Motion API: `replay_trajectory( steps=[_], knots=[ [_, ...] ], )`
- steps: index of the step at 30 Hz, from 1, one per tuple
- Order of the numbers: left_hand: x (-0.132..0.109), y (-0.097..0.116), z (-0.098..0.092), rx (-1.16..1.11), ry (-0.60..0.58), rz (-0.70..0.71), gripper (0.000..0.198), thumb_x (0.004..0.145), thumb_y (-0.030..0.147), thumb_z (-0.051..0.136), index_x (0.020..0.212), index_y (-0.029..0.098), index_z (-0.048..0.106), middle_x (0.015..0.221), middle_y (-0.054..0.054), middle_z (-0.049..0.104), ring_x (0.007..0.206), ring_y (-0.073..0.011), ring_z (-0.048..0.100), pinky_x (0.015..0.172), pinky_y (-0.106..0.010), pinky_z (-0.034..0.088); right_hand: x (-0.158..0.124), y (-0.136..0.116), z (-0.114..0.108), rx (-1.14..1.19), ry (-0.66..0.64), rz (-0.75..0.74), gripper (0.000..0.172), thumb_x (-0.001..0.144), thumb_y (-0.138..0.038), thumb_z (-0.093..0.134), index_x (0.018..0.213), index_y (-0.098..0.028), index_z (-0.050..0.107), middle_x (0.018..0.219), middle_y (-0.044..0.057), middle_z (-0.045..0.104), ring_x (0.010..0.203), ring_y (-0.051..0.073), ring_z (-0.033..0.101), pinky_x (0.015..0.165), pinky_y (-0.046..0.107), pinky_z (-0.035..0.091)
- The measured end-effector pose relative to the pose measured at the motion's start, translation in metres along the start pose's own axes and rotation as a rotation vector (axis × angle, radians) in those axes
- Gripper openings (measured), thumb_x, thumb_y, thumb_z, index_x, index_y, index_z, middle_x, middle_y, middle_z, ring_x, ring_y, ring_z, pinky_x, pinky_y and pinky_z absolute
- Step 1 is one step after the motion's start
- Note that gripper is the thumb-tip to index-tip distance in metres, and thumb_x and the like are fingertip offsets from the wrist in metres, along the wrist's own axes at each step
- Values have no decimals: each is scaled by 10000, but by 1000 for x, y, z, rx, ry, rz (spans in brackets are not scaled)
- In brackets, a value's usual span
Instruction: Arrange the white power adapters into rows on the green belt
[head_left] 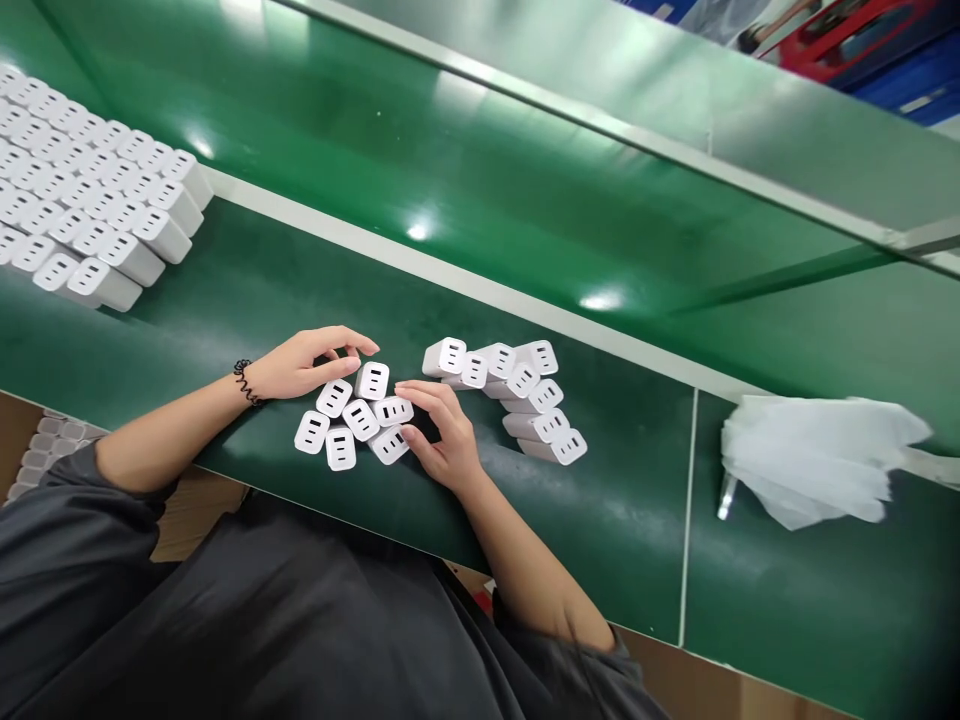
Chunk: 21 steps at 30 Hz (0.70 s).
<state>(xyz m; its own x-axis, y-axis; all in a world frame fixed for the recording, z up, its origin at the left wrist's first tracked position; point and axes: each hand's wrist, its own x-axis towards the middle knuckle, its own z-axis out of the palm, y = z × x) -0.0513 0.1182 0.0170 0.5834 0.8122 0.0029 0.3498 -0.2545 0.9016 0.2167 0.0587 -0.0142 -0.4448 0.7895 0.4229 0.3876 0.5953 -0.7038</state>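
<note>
Several small white charger blocks (358, 418) with three slots on their faces stand bunched on the green table (247, 300) in front of me. My left hand (307, 362) rests at the cluster's upper left, fingers spread, touching the blocks. On the cluster's right side my right hand (442, 432) lies with its fingertips against the blocks. Neither hand lifts or grips a block. A second loose group of charger blocks (517, 395) lies just right of my right hand.
A large neat array of the same white blocks (90, 195) fills the far left of the table. A stack of white plastic bags (810, 460) lies at the right. A green conveyor belt (465, 170) runs behind a pale rail. More blocks sit in a tray (49, 445) below the table edge.
</note>
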Motion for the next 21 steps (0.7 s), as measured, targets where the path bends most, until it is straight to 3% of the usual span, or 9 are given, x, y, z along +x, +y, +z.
replay_trajectory(
  steps=[5, 12, 17, 21],
  knots=[
    [-1, -1, 2, 87, -63, 157, 490, 1020, 540, 404, 1245, 216, 695, 1339, -111, 649, 1228, -230, 594, 1091, -382, 463, -3, -5, -2, -142, -45, -65, 299, 997, -432, 517, 1160, -278, 715, 1251, 100, 661, 1082, 264, 624, 913, 469, 551],
    [-2, 0, 3, 116, -47, 125, 558, 1024, 577, 348, 1184, 212, 738, 1321, -109, 650, 1192, -226, 612, 1052, -346, 490, -2, -2, -3, -210, 24, -29, 275, 1014, -346, 505, 1132, -273, 741, 1226, 97, 665, 951, 214, 628, 844, 423, 581],
    [-2, 0, 2, 107, -24, 156, 497, 1024, 532, 393, 1220, 190, 697, 1308, -117, 652, 1200, -218, 616, 1056, -333, 495, 1, 0, -2, -194, 49, -7, 302, 1028, -310, 460, 1218, -239, 685, 1320, 120, 618, 1060, 218, 647, 911, 424, 589],
    [-3, 1, 1, 78, -3, 124, 475, 1018, 513, 426, 1260, 161, 634, 1302, -133, 650, 1175, -216, 628, 923, -298, 561, -1, -3, -1, -189, 115, 20, 333, 1033, -297, 431, 1303, -234, 615, 1277, 117, 644, 1161, 249, 629, 985, 473, 554]
  ],
)
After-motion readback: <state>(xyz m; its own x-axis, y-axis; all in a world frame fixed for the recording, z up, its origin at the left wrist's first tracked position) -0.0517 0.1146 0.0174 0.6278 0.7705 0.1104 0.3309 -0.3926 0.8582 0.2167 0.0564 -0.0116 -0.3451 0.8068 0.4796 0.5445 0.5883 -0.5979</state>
